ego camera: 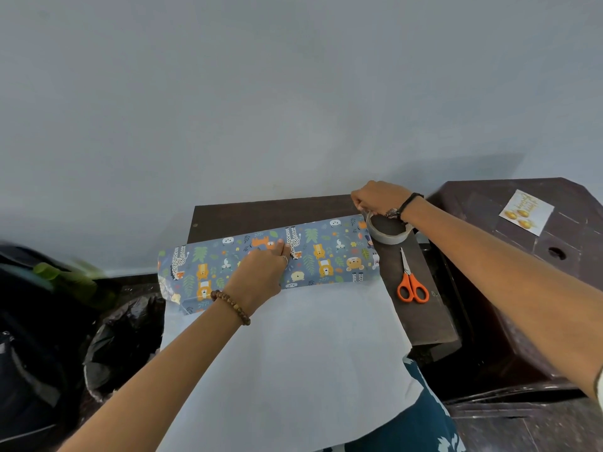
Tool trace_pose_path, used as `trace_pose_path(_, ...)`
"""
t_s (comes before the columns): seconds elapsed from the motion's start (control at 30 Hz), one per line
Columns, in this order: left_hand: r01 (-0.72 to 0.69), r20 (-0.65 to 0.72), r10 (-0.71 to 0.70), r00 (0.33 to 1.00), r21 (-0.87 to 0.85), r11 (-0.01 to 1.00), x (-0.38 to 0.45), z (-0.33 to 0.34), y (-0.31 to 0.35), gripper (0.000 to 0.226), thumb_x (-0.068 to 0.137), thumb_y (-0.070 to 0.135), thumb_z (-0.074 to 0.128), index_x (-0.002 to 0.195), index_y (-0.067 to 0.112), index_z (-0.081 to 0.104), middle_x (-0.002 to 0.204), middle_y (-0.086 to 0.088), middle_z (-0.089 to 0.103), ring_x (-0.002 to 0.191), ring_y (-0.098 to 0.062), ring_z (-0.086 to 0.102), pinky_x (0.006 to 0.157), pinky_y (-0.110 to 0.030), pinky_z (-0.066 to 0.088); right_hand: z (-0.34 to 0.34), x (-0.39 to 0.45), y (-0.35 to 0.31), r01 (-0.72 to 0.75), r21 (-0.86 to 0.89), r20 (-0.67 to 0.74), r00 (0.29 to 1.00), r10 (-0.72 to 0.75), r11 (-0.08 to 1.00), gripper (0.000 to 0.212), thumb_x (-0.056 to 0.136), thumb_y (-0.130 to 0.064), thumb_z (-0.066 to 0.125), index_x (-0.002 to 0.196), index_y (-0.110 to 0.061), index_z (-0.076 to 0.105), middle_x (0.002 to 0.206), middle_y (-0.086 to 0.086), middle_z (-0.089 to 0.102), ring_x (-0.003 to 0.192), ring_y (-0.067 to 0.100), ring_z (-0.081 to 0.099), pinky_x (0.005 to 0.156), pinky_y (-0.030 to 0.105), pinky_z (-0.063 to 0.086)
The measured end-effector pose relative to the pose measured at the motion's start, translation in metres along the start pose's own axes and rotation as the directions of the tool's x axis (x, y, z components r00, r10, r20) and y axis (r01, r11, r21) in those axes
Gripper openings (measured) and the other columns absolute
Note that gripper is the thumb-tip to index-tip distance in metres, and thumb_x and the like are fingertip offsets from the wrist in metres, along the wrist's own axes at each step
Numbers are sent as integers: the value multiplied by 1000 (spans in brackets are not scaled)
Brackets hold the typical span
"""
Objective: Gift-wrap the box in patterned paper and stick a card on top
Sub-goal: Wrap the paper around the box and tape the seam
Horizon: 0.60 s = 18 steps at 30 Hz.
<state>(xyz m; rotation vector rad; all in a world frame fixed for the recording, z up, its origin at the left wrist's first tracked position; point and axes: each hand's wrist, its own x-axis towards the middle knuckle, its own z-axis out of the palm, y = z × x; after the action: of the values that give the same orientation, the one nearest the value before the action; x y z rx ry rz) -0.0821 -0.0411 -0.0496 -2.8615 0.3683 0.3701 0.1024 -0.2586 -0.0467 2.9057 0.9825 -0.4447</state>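
Blue animal-patterned paper [326,252] is folded over the box on a small dark table [248,216]; the box itself is hidden under it. The paper's white underside [293,353] spreads toward me and hangs over the table's near edge. My left hand [261,275] presses flat on the folded paper, fingertips at its middle. My right hand [378,197] pinches the loose end of a roll of clear tape [388,231] that stands at the paper's right end. A white card with gold print [526,213] lies on a dark stool to the right.
Orange-handled scissors [411,282] lie on the table just right of the paper. The dark stool [522,272] stands close on the right. Black bags [124,340] and a dark backpack [29,337] sit on the floor at left. A pale wall rises behind the table.
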Motion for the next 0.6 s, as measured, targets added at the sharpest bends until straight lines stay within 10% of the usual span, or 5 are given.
trace_pose_path(0.4, -7, 1, 7, 1000, -6, 1000, 1, -1, 0, 71, 93, 19, 52, 148, 6, 8, 157, -8, 12, 115, -30, 54, 99, -36, 44, -4, -4, -5, 4, 70, 14, 1000, -5, 998, 7, 96, -8, 38, 89, -10, 38, 96, 12, 62, 51, 10, 36, 49, 16, 25)
trace_pose_path(0.6, -14, -26, 13, 1000, -44, 999, 2, 2, -3, 71, 92, 19, 54, 148, 7, 12, 156, -6, 15, 111, -29, 57, 95, -34, 48, -11, -3, -4, -142, 436, 12, 988, 152, 889, 17, 97, -14, 34, 86, -12, 46, 66, 11, 57, 54, 24, 51, 52, 21, 40)
